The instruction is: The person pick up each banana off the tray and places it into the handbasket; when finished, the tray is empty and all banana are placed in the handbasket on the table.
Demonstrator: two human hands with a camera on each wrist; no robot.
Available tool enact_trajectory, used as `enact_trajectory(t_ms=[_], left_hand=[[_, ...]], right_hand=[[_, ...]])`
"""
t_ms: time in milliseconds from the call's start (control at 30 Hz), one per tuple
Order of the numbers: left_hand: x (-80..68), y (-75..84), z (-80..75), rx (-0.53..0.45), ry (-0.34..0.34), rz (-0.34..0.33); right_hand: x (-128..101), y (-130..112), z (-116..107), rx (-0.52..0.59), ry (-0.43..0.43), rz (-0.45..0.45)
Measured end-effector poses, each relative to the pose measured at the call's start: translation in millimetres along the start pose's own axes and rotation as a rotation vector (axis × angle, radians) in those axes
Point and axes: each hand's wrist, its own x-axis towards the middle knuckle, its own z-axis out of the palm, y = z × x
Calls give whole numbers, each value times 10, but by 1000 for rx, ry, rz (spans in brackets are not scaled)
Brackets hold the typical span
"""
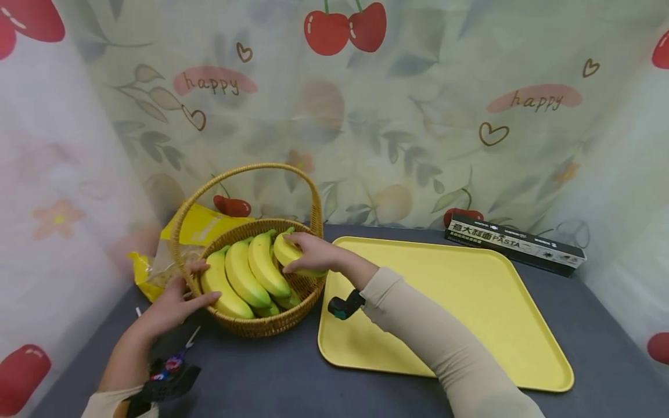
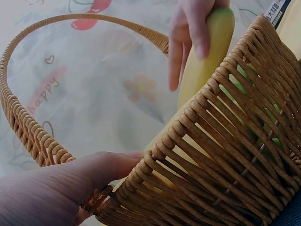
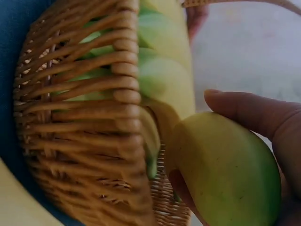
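A wicker basket with a tall arched handle holds several yellow bananas with green tips. My left hand grips the basket's left rim, thumb over the edge, close to the foot of the handle. At the basket's right side, my right hand holds one banana between thumb and fingers. That banana lies at the right end of the row, over the inside of the basket. In the left wrist view, the right hand shows beyond the wicker rim.
A yellow tray lies right of the basket, beneath my right forearm. Behind it, at the back right, is a black and white pasta box. A yellow plastic bag sits behind the basket's left side. Patterned curtains enclose the dark table.
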Motion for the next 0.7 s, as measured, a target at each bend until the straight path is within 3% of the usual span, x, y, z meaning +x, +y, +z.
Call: enact_trajectory(t_ms=[267, 700], left_hand=[[23, 17, 16, 13, -3, 18], [12, -3, 11, 39, -2, 24]], right_hand=[[149, -21, 125, -40, 3, 21], [142, -83, 247, -71, -105, -20]])
